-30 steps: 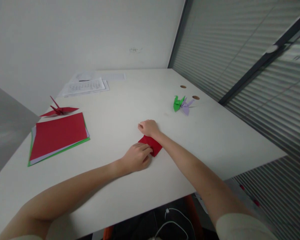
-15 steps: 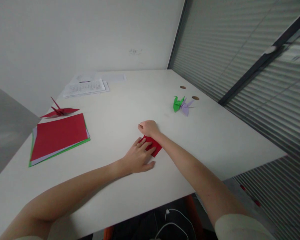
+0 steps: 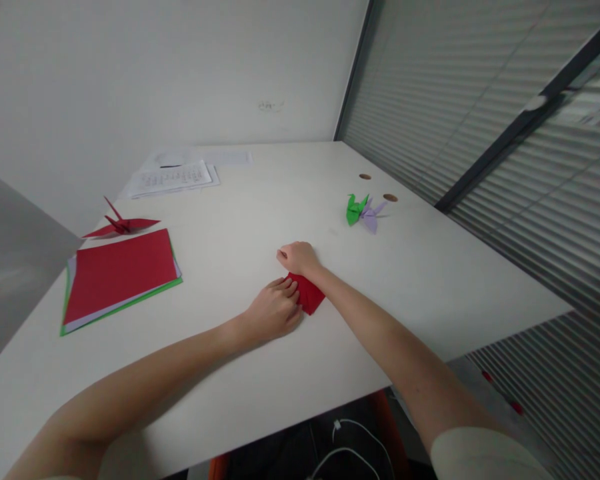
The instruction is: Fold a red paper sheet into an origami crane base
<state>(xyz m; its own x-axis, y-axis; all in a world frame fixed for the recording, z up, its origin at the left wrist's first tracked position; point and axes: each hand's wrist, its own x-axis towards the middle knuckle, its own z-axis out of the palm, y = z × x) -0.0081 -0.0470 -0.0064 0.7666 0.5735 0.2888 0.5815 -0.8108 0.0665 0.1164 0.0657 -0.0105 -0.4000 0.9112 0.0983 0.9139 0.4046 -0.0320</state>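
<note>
A small folded piece of red paper (image 3: 310, 293) lies flat on the table between my two hands. My left hand (image 3: 276, 308) is at its left side, fingers curled in and thumb close to the paper's near corner; the fingertips are partly hidden. At the paper's far edge rests my right hand (image 3: 298, 257), closed into a fist on its side, with nothing seen in it. The right wrist crosses over the paper's upper right part and hides some of it.
On the left, a stack of red, lilac and green paper sheets (image 3: 123, 273) lies below a red paper crane (image 3: 123, 225). A green crane (image 3: 355, 211) and a lilac crane (image 3: 371, 217) stand at right. Written papers (image 3: 173, 179) lie far back. Window blinds (image 3: 530, 200) border the right side.
My left hand has gone from fingers spread flat over the red paper to curled fingers at its left side, so more of the paper shows. My right fist has stayed in place.
</note>
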